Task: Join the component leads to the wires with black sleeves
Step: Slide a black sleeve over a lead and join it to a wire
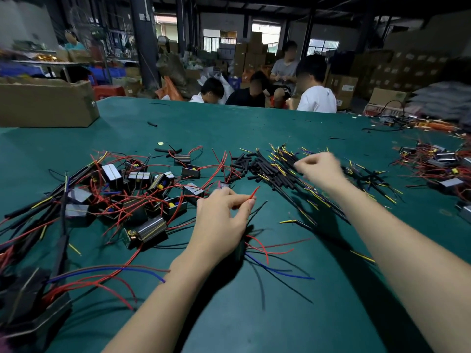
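Left hand [221, 220] low over the green tabletop [254, 123], thumb and forefinger pinched on a red lead [251, 195], tip angled up and to the right, probably presented that way to meet a wire end. Beneath the palm, a dark component [239, 247], mostly hidden, with red, blue and black leads fanning out to the right. Right hand [318, 168] blurred, fingers curled over the heap of black-sleeved wires [280, 171]; whether anything is caught between the fingertips cannot be told. Likely reaching for one sleeved wire to bring to the held lead. Loose short black sleeves [242, 161] just left of that heap, within easy reach. Pile of boxy components [142, 184] with tangled leads on the left, presumably stock still to join. Cardboard box [46, 105] at far left edge.
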{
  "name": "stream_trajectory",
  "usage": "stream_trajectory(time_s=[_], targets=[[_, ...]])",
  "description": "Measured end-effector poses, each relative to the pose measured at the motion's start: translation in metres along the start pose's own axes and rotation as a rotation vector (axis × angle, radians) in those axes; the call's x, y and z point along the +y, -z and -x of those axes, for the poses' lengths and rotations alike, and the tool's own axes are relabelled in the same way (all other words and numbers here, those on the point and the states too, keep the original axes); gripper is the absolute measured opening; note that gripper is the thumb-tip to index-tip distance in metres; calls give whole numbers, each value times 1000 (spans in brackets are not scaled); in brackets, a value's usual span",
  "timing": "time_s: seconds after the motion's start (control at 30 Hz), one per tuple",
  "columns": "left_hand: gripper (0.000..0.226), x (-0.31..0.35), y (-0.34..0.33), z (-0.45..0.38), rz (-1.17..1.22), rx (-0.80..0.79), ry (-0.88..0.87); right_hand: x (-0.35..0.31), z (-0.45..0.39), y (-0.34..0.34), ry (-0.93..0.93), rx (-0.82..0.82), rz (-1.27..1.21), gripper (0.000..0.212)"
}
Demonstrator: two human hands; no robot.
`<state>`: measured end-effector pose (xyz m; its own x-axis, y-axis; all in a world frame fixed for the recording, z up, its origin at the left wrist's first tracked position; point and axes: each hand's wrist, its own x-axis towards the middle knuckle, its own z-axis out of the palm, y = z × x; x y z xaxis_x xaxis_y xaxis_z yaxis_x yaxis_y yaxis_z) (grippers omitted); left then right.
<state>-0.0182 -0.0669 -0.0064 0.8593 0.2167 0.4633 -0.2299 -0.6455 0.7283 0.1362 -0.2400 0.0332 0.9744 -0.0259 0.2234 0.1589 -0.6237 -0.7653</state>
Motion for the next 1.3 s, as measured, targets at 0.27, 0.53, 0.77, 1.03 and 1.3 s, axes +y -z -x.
stream_trajectory(time_s=[0.27,0.53,0.77,1.03,1.3], targets=[[18,-5,-7,-2,281,10,63,3,-27,-44,-7,-53,577,13],[18,-7,-10,-1,308,25,67,-11,-34,-50,-4,-167,686,22],[18,-3,-9,-2,282,128,-69,-18,-22,-29,-129,-87,406,16],[19,-1,-11,-3,362,71,0,-40,102,7,-26,-255,-1004,19],[9,-2,-8,0,321,77,-15,-36,112,-1,67,-178,-867,11]])
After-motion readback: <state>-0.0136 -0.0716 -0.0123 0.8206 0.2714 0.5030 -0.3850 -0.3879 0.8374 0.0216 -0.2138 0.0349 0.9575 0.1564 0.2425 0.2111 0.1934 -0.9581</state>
